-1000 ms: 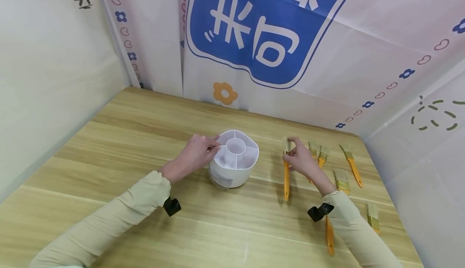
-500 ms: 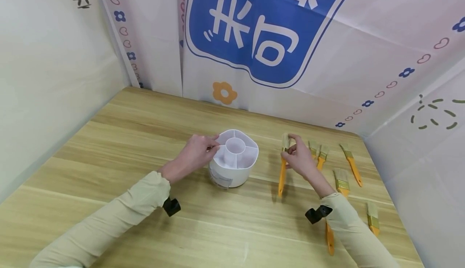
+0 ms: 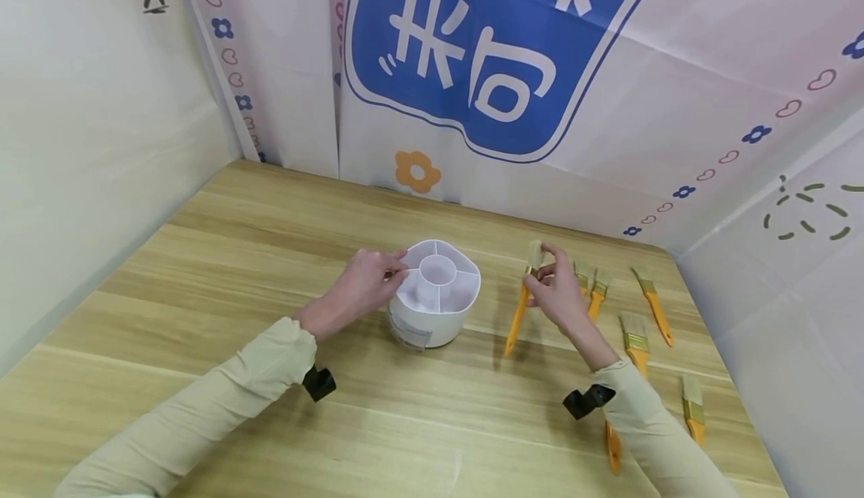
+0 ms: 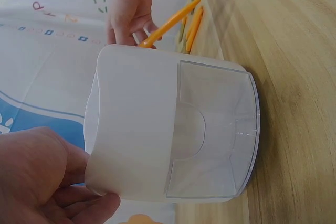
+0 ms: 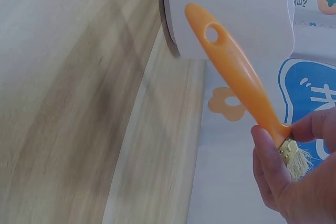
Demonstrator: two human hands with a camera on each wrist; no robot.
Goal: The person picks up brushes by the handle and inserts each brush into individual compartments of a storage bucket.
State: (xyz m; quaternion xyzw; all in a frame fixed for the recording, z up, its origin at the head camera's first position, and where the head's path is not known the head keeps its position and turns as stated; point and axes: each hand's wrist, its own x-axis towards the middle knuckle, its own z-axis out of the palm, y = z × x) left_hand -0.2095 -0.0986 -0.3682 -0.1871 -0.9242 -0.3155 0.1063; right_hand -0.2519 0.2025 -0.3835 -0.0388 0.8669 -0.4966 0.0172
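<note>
A white round organizer with a center cup and several compartments around it stands on the table. A clear drawer shows low on its side in the left wrist view. My left hand pinches the organizer's rim between thumb and fingers. To the right of it, my right hand grips a paintbrush near its metal band. The brush's bristles point up and its orange handle slants down toward the organizer, above the table.
Several more orange-handled paintbrushes lie on the wooden table at the right, among them one brush at the far right and a wide one by the right forearm. A printed cloth hangs behind the table.
My right hand has lifted the paintbrush slightly, and its handle end has swung left toward the organizer. My left hand stays at the rim.
</note>
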